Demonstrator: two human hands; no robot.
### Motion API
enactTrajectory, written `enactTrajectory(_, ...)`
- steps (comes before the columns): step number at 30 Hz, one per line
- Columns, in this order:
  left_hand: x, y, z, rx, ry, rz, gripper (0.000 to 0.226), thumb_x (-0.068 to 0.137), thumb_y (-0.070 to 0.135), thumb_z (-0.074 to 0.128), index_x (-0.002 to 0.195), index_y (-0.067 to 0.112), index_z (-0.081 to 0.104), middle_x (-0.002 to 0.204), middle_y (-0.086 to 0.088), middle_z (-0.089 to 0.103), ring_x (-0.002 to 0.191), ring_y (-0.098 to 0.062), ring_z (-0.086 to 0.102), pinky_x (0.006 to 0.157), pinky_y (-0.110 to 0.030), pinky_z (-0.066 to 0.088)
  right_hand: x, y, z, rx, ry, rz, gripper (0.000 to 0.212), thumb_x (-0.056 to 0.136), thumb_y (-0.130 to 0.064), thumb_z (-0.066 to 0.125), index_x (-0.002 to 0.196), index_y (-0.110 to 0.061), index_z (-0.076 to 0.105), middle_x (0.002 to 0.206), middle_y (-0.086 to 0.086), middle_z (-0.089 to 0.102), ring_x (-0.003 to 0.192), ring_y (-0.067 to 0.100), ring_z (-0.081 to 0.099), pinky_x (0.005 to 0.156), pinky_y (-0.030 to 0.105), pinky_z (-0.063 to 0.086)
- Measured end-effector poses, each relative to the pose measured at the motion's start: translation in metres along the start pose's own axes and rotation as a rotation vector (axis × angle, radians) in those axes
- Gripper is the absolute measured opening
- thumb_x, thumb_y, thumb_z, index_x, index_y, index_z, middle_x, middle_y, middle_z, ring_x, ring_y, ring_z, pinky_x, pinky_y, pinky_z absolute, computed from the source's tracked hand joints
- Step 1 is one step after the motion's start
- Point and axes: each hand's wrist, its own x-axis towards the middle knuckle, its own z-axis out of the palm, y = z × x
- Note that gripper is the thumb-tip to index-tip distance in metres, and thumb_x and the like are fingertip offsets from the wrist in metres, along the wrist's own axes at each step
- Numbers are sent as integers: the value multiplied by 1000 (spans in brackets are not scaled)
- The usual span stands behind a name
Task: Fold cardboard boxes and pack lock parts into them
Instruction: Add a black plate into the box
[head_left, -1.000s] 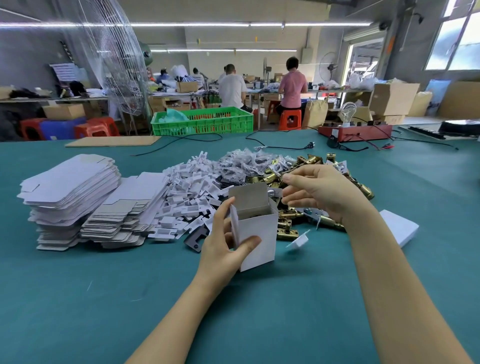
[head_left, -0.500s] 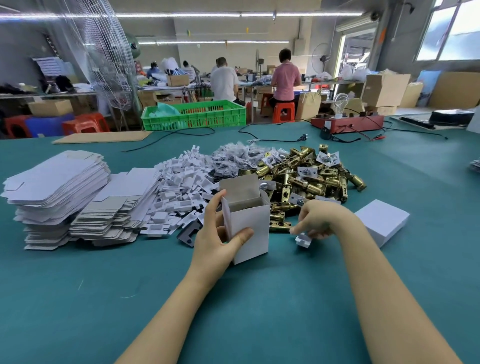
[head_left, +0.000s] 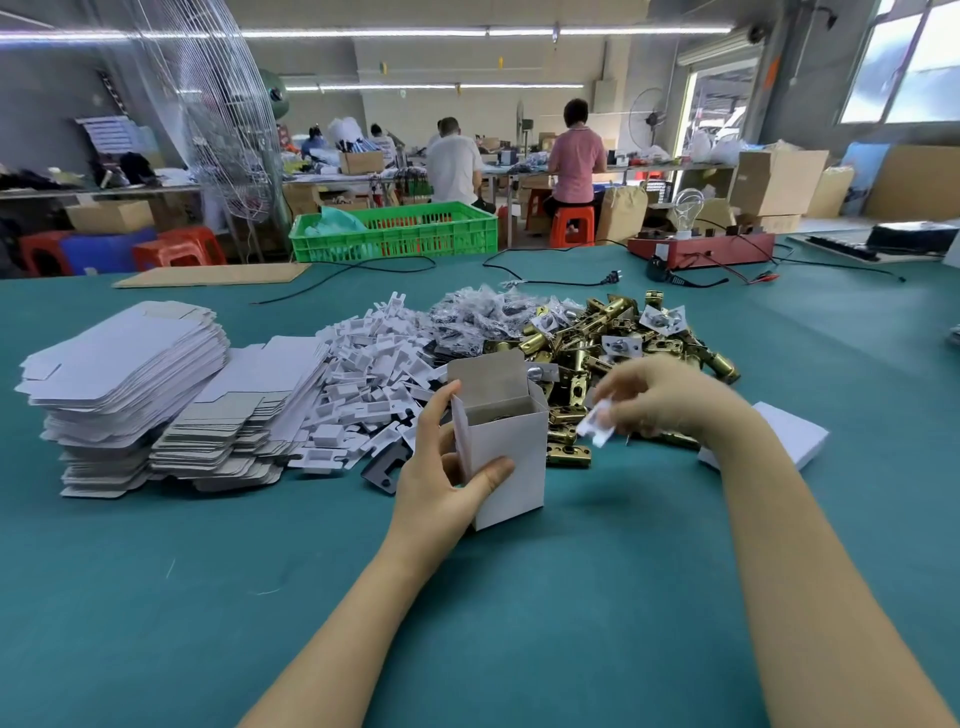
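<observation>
The open white box (head_left: 506, 452) stood upright on the teal tabletop (head_left: 597, 597), the left hand (head_left: 441, 473) gripping its near corner, thumb across the front wall. Thin card, it looked light and easily crushed, so best held by its edges. The right hand (head_left: 670, 397) pinched a small white packet (head_left: 596, 426), seemingly light and limp, just right of the box. Half a second earlier that hand was down at the tabletop taking it; it had since lifted it.

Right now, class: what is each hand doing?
Left hand: grips the open white box.
Right hand: pinches a small white part, blurred.
</observation>
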Motion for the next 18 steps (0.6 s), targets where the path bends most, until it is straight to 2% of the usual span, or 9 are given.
enactTrajectory(3, -1, 1, 1, 6, -21, 8, 76, 75, 31, 75, 123, 69, 30, 116, 24, 65, 92, -11, 70, 81, -45, 59, -10, -17, -13, 185, 229, -171, 17, 85, -4, 68, 100, -11, 69, 81, 3, 69, 58, 6, 62, 57, 16, 51)
enactTrajectory(6, -4, 1, 1, 23, -37, 37, 74, 75, 30, 73, 125, 65, 31, 118, 15, 64, 92, -14, 69, 81, -47, 59, -21, -35, -17, 198, 315, -372, 19, 85, -1, 68, 99, -14, 70, 83, -2, 70, 63, 6, 63, 61, 15, 51)
enactTrajectory(9, -5, 1, 0, 34, -41, 51, 74, 75, 30, 74, 125, 64, 31, 120, 11, 64, 93, -15, 69, 82, -49, 58, -31, -50, -19, 192, 305, -477, 19, 82, 0, 71, 95, -14, 70, 84, -2, 72, 71, 12, 66, 68, 19, 54)
enactTrajectory(12, -5, 1, 0, 32, -38, 48, 74, 75, 30, 74, 125, 63, 31, 117, 16, 65, 92, -16, 69, 81, -51, 58, -36, -62, -17, 173, 293, -515, 18, 80, 0, 72, 88, -15, 68, 81, 1, 72, 72, 15, 68, 66, 21, 53)
enactTrajectory(18, -4, 0, 1, 26, -32, 45, 74, 73, 35, 75, 127, 62, 31, 114, 18, 65, 89, -16, 69, 79, -51, 59, -37, -82, -2, -25, 180, -539, 13, 81, -5, 72, 85, -17, 69, 77, -6, 71, 74, 11, 68, 71, 21, 54)
